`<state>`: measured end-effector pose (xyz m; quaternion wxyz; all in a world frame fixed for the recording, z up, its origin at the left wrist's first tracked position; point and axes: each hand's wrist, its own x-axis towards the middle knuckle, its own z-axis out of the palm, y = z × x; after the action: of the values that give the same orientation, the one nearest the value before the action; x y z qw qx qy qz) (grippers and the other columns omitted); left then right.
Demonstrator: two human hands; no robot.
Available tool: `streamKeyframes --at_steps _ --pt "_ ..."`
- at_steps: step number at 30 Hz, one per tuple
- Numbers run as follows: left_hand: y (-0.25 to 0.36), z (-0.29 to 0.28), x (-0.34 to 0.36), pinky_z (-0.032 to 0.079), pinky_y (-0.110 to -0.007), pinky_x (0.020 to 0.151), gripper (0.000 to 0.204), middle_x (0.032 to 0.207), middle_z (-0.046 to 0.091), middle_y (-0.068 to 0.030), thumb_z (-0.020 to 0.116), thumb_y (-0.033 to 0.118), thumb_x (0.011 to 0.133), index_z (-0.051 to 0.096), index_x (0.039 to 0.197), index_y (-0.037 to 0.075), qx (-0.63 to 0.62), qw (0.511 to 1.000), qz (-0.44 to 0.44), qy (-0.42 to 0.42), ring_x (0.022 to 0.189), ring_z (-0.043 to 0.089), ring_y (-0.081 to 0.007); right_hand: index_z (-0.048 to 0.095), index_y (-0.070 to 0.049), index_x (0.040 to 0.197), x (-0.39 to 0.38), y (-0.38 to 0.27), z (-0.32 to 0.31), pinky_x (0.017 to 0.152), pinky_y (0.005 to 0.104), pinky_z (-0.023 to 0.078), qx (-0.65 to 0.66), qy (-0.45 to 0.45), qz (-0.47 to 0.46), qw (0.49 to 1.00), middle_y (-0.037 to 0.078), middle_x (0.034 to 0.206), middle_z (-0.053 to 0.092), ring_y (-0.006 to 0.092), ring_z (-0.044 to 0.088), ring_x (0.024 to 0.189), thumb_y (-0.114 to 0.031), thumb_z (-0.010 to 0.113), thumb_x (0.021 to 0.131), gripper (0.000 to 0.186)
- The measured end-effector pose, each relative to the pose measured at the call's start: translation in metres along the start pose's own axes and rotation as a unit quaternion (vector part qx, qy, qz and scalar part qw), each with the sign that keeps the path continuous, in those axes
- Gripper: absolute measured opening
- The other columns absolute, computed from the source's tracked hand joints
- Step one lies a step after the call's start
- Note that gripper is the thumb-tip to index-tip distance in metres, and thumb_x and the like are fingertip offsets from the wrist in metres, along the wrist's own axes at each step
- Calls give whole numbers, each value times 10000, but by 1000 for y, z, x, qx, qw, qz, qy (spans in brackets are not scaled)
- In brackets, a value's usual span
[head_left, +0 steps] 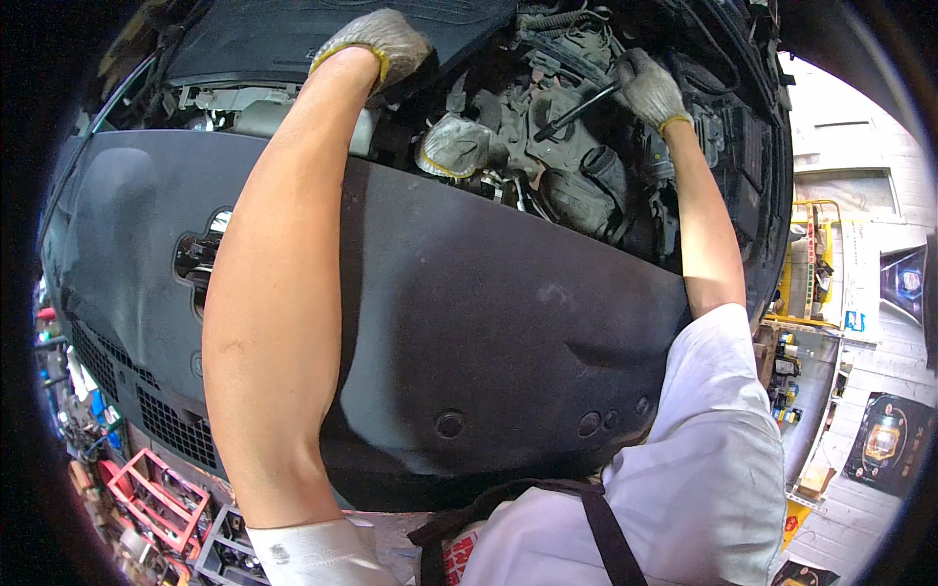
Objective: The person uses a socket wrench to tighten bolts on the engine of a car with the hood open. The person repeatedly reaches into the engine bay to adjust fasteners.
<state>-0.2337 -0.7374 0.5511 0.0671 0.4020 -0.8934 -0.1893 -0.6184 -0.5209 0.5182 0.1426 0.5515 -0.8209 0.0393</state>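
My right hand [650, 90], in a whitish knit work glove, is closed at the right of the engine bay. From it a hand tool [586, 105] with a metal shaft and dark grip slants down to the left; the tool's upper end is hidden by the hand. My left hand [386, 47], gloved alike with a yellow cuff, reaches to the black panel [254, 44] at the far side, its fingers out of sight. Between my arms, a third glove [455, 146] with yellow edging sits among the engine parts [586, 200]; no arm shows with it.
A dark protective cover [508, 303] drapes over the car's front below my arms. The grille [176, 425] shows at left. Beside it stands a red metal frame [161, 498] among clutter. On the right are a yellow rack [831, 259] and shelves [806, 420] with small parts.
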Motion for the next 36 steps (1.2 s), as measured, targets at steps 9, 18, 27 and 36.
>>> streamKeyframes --at_steps 9,18,27,36 --pt "1 -1 0 518 -438 896 534 1066 697 -252 590 485 862 718 1066 9 -10 999 2 -33 1035 664 -426 581 -109 1302 -7 -35 -31 970 489 486 -10 -35 127 991 226 1219 644 423 597 1146 -404 523 950 462" --pt "-8 1 -3 516 -437 888 504 1046 697 -266 614 436 840 714 1051 -11 -15 1000 -8 19 1025 674 -419 635 -105 1194 -11 -72 -39 941 482 491 16 2 107 994 207 1173 667 418 610 1108 -354 534 952 361" --pt "-19 8 12 515 -440 863 526 1028 703 -256 619 467 848 711 1058 -7 -19 1000 -2 -13 972 688 -398 653 -119 1143 -7 -44 -20 915 489 495 22 30 17 999 219 1137 666 418 611 1087 -360 528 957 328" --pt "-13 10 3 518 -439 874 539 1054 694 -263 618 486 848 714 1065 2 -8 999 -12 38 1005 678 -405 588 -89 1285 -4 -51 -29 967 498 495 -2 -29 121 992 261 1196 646 433 613 1120 -440 500 959 487"
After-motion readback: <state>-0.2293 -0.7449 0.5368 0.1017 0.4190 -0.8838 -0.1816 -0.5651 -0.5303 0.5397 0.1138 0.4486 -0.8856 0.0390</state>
